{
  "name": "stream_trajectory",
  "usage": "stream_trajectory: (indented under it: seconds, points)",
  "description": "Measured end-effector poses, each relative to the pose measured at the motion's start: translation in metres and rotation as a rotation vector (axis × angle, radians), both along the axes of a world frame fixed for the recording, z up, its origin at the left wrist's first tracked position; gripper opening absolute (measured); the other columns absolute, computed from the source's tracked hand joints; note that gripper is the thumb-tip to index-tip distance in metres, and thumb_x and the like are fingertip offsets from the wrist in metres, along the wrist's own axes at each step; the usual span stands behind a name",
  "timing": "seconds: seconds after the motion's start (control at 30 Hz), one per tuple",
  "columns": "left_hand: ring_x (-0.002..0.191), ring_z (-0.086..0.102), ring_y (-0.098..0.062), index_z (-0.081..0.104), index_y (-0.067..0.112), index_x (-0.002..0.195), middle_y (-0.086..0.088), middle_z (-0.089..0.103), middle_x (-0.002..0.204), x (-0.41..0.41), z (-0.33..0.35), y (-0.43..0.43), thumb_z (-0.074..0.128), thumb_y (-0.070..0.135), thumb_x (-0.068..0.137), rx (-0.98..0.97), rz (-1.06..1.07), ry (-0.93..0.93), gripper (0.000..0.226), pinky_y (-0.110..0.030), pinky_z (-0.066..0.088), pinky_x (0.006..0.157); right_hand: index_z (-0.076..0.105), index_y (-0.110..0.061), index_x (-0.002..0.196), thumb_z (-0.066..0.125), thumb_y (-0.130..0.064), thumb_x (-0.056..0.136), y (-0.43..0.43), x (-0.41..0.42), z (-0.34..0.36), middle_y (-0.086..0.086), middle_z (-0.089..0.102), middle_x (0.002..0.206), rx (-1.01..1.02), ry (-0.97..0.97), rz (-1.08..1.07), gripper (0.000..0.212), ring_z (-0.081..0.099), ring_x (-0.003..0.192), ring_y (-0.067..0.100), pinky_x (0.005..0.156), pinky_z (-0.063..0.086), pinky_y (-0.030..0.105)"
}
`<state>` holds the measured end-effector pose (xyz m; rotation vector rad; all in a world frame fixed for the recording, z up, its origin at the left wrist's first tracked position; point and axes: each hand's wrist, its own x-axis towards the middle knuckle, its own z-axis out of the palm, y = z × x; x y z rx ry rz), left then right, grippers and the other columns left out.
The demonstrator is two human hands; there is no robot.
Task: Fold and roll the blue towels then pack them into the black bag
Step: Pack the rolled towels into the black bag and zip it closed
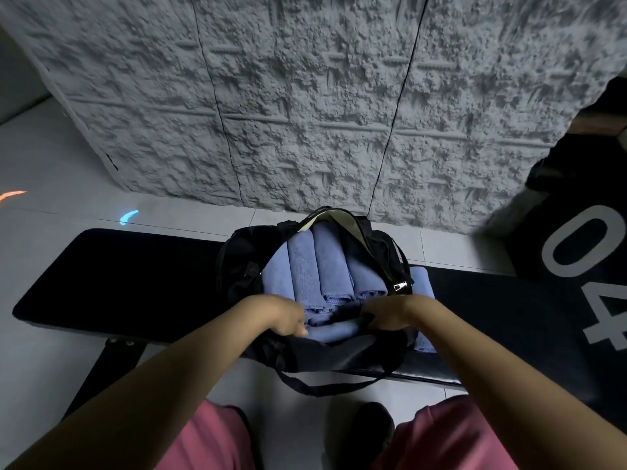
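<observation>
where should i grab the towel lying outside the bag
Probably grip the towel across its width, coming from above on its right. Its long right edge lies bare on the bench, while the bag hides its left. The right hand is nearest.

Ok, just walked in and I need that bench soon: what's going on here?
A person stands at the black bench, left hand and right hand gripping the near rim of the open black bag. Several rolled blue towels lie packed inside; one more blue towel lies on the bench beside it.
</observation>
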<state>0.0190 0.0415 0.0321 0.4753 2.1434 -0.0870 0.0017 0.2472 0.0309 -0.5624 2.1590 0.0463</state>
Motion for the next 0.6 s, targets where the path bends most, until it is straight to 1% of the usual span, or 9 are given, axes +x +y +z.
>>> stream_trajectory:
  seconds: [0.07, 0.13, 0.2, 0.27, 0.33, 0.43, 0.5, 0.53, 0.6]
  points:
    - [0.100, 0.053, -0.028, 0.057, 0.008, 0.117, -0.012, 0.058, 0.119, 0.005, -0.007, 0.003, 0.040, 0.036, 0.099, -0.028, -0.020, 0.002, 0.038, -0.033, 0.040, 0.082, 0.054, -0.002, 0.127, 0.040, -0.015, 0.097, -0.003, 0.002, -0.014, 0.015, 0.054, 0.132, 0.093, 0.020, 0.063, 0.035, 0.054, 0.116, 0.029, 0.092, 0.041, 0.032]
    - [0.096, 0.054, -0.026, 0.059, 0.009, 0.115, -0.012, 0.059, 0.119, 0.009, -0.012, 0.005, 0.043, 0.038, 0.097, -0.060, -0.033, 0.053, 0.037, -0.032, 0.040, 0.078, 0.054, -0.007, 0.128, 0.042, -0.014, 0.096, -0.005, 0.006, -0.030, 0.013, 0.054, 0.134, 0.151, 0.098, 0.099, 0.035, 0.054, 0.120, 0.029, 0.096, 0.044, 0.037]
    - [0.102, 0.057, -0.029, 0.060, 0.010, 0.112, -0.010, 0.060, 0.116, 0.011, -0.012, 0.006, 0.047, 0.039, 0.095, -0.064, -0.026, 0.123, 0.036, -0.031, 0.043, 0.080, 0.054, -0.012, 0.126, 0.044, -0.013, 0.095, -0.005, 0.010, -0.035, 0.009, 0.056, 0.132, 0.162, 0.262, 0.096, 0.033, 0.054, 0.120, 0.028, 0.094, 0.045, 0.040]
    - [0.103, 0.058, -0.028, 0.063, 0.013, 0.108, -0.009, 0.062, 0.113, 0.012, -0.009, 0.003, 0.052, 0.040, 0.092, -0.018, 0.001, 0.205, 0.033, -0.030, 0.044, 0.080, 0.057, -0.016, 0.121, 0.045, -0.019, 0.095, -0.002, 0.014, -0.029, 0.007, 0.059, 0.125, 0.093, 0.419, 0.083, 0.029, 0.057, 0.115, 0.028, 0.089, 0.046, 0.038]
    - [0.100, 0.058, -0.026, 0.067, 0.018, 0.102, -0.006, 0.064, 0.107, 0.013, -0.007, -0.003, 0.054, 0.043, 0.091, 0.085, 0.057, 0.279, 0.031, -0.029, 0.043, 0.077, 0.060, -0.019, 0.113, 0.044, -0.036, 0.096, 0.003, 0.017, -0.019, 0.005, 0.062, 0.116, -0.053, 0.494, 0.045, 0.028, 0.058, 0.109, 0.027, 0.087, 0.042, 0.036]
    - [0.103, 0.057, -0.025, 0.065, 0.019, 0.104, -0.005, 0.064, 0.109, 0.017, -0.008, -0.010, 0.033, 0.053, 0.096, 0.176, 0.063, 0.252, 0.047, -0.034, 0.044, 0.085, 0.063, -0.023, 0.112, 0.020, -0.059, 0.096, 0.013, 0.029, -0.011, 0.003, 0.064, 0.116, -0.187, 0.570, 0.088, 0.058, 0.053, 0.116, 0.022, 0.099, 0.032, 0.032]
    - [0.116, 0.051, -0.024, 0.059, 0.023, 0.120, -0.005, 0.059, 0.124, 0.025, -0.008, -0.009, 0.022, 0.053, 0.098, 0.145, 0.035, 0.174, 0.052, -0.035, 0.038, 0.097, 0.060, -0.024, 0.121, -0.016, -0.073, 0.078, 0.017, 0.040, -0.015, 0.002, 0.062, 0.125, -0.211, 0.564, 0.136, 0.100, 0.044, 0.127, 0.019, 0.112, 0.019, 0.032]
    - [0.122, 0.047, -0.024, 0.054, 0.024, 0.127, -0.004, 0.056, 0.130, 0.028, -0.008, -0.007, 0.020, 0.051, 0.099, 0.130, 0.021, 0.154, 0.051, -0.034, 0.033, 0.100, 0.058, -0.025, 0.125, -0.026, -0.073, 0.067, 0.019, 0.043, -0.020, 0.001, 0.060, 0.128, -0.217, 0.550, 0.146, 0.112, 0.040, 0.131, 0.018, 0.116, 0.013, 0.032]
    - [0.128, 0.042, -0.023, 0.049, 0.023, 0.133, -0.004, 0.051, 0.137, 0.032, -0.007, -0.004, 0.020, 0.049, 0.100, 0.120, 0.010, 0.145, 0.051, -0.035, 0.027, 0.104, 0.057, -0.027, 0.128, -0.030, -0.069, 0.062, 0.021, 0.043, -0.030, 0.001, 0.060, 0.129, -0.223, 0.563, 0.151, 0.116, 0.038, 0.133, 0.017, 0.117, 0.005, 0.031]
